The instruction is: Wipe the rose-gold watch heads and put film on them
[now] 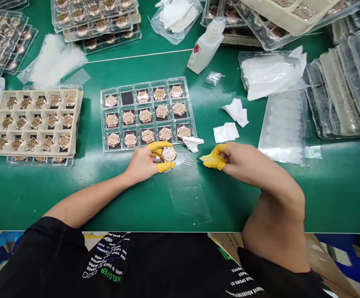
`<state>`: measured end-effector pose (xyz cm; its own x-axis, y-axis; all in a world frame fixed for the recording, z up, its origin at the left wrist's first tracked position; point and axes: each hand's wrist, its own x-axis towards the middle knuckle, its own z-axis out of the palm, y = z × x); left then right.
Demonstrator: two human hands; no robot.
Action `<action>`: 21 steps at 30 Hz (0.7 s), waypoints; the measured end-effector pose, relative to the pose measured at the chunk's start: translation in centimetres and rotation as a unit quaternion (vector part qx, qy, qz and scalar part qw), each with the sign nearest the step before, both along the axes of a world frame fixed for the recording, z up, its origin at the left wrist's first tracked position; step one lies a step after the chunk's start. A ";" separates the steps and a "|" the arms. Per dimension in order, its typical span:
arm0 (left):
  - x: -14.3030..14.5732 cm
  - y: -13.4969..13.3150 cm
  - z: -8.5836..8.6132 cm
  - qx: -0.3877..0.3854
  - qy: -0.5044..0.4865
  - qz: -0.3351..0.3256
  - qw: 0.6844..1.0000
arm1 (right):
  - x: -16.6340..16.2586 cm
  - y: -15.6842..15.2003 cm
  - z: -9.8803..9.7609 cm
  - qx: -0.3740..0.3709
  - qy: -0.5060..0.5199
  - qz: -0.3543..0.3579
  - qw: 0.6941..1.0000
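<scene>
two hands show: one left hand [145, 163] and one right hand [225, 159]. one watch case [169, 154] is held. the clear tray [137, 126] has fifteen compartments and fourteen watch cases [145, 116]; the top beige tray [77, 118] carries fifteen. on the desk [130, 203] there are three loose white cloths [236, 111], two bags of white cloths [271, 74], one small clear bag [214, 78] and one bottle [203, 51]. the stacked trays [101, 27] cannot be counted fully.
</scene>
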<state>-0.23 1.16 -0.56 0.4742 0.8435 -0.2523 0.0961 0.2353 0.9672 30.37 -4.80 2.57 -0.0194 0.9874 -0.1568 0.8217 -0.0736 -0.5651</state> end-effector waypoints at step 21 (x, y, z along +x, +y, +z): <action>-0.1 -0.2 0.2 -0.026 -0.006 -0.007 1.000 | -9.4 1.5 -0.8 0.037 0.120 0.101 0.987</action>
